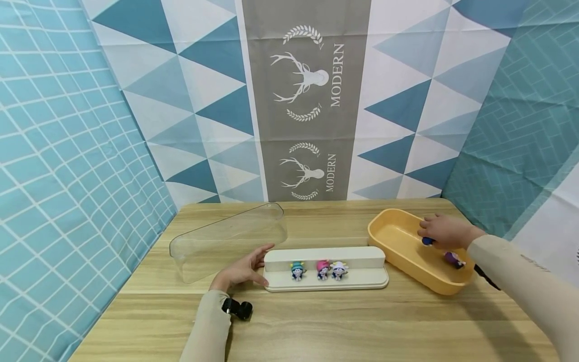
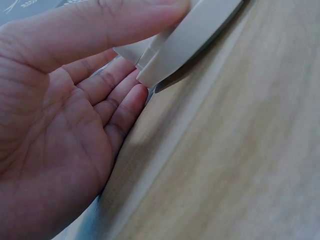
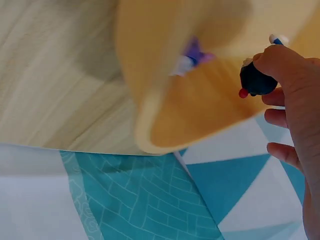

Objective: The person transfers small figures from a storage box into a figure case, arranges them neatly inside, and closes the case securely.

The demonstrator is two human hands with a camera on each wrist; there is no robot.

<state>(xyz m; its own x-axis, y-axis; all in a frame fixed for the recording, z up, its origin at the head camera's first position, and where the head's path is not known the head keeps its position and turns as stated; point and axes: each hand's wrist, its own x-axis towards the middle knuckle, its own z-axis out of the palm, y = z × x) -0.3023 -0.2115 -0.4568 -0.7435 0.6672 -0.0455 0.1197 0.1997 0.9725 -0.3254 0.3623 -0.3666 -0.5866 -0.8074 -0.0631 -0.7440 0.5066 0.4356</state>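
A cream two-step display stand [image 1: 357,282] lies across the middle of the table. On its lower step are three small figurines: one with a teal hat [image 1: 297,270], one with a pink hat [image 1: 322,269] and one with a white hat [image 1: 339,270]. My left hand [image 1: 239,271] holds the stand's left end, thumb at the front and fingers behind. Over the yellow tray [image 1: 400,242], my right hand [image 1: 445,230] pinches a dark blue figurine [image 3: 257,80] between thumb and fingers. A purple figurine [image 1: 454,260] lies in the tray.
Left of the stand, a clear plastic cover [image 1: 226,241] sits at an angle, close behind my left hand. The wooden table [image 1: 316,327] meets patterned cloth [image 1: 307,100] hung at the back and sides. The tray stands near the table's right edge.
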